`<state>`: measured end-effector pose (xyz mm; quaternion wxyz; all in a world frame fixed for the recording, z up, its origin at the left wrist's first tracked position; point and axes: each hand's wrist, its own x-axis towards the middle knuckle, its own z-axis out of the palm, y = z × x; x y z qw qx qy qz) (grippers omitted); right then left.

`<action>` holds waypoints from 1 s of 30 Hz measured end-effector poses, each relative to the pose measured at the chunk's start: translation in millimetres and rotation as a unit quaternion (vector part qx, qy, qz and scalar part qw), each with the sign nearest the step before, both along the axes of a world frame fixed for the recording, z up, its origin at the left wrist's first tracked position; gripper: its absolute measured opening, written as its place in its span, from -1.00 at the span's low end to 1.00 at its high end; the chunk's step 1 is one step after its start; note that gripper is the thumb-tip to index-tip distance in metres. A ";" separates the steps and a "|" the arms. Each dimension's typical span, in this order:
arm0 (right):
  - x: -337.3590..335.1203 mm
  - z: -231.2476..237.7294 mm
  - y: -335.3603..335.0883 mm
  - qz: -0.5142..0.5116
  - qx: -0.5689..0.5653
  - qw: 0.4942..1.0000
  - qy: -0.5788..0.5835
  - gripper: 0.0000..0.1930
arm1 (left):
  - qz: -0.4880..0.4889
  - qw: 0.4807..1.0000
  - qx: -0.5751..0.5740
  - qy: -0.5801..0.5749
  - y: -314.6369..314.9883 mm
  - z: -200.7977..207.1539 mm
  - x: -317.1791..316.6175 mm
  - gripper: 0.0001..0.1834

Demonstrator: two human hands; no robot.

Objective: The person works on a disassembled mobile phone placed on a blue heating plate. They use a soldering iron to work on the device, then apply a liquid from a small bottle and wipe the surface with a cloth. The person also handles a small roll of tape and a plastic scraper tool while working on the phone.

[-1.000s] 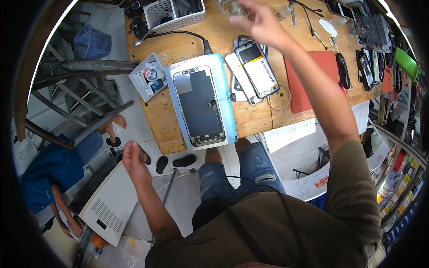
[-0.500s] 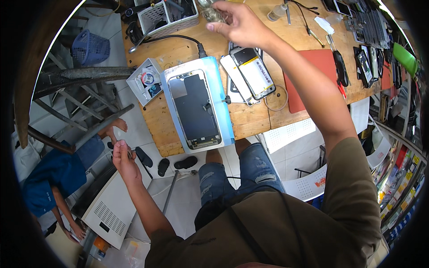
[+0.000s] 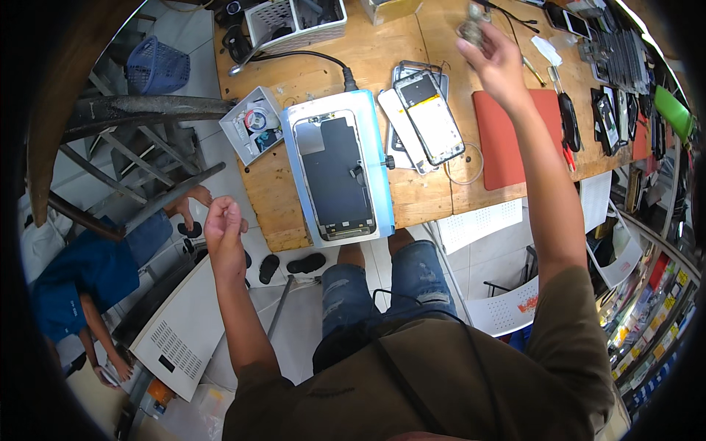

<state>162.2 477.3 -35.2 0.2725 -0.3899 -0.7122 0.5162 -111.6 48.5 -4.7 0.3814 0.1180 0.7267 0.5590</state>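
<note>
My right hand [image 3: 498, 65] is raised over the far part of the wooden table, its fingers closed on a grey-brown tangled clump [image 3: 469, 31] that looks like metal wool. A small pale bottle top shows just beyond the clump. Off the table's left edge, my left hand [image 3: 226, 226] is held up with fingers curled together; whatever is in them is hidden. Between my hands, a phone screen [image 3: 337, 180] lies dark side up on a blue-and-white box-shaped machine [image 3: 383, 198] with a black side knob. Beside it, an opened phone [image 3: 432, 121] rests on other phone parts.
A black power cord [image 3: 305, 54] plugs into the machine's back. A small white box [image 3: 251, 126] of parts sits left, a white basket [image 3: 298, 33] behind. Right are a red mat [image 3: 507, 136], tools and stacked phones. Another person in blue [image 3: 84, 275] is at lower left.
My right hand has swept right across the table, still holding the clump. My left hand has shifted slightly right and up. The view has moved a little; the phone screen stays on the machine.
</note>
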 end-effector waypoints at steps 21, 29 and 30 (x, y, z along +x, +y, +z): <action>109.7 -23.9 -4.4 -0.205 0.003 0.978 -0.037 -0.78 | -0.167 0.984 0.062 0.026 74.5 7.8 19.3 -0.83; 57.2 -3.4 -71.1 -0.161 -0.038 0.986 -0.034 -0.72 | -0.093 0.990 0.051 0.097 61.9 -17.7 -64.2 -0.86; 45.8 2.0 -80.6 -0.136 -0.049 0.989 -0.035 -0.71 | -0.072 0.992 0.032 0.095 54.9 -16.4 -75.6 -0.86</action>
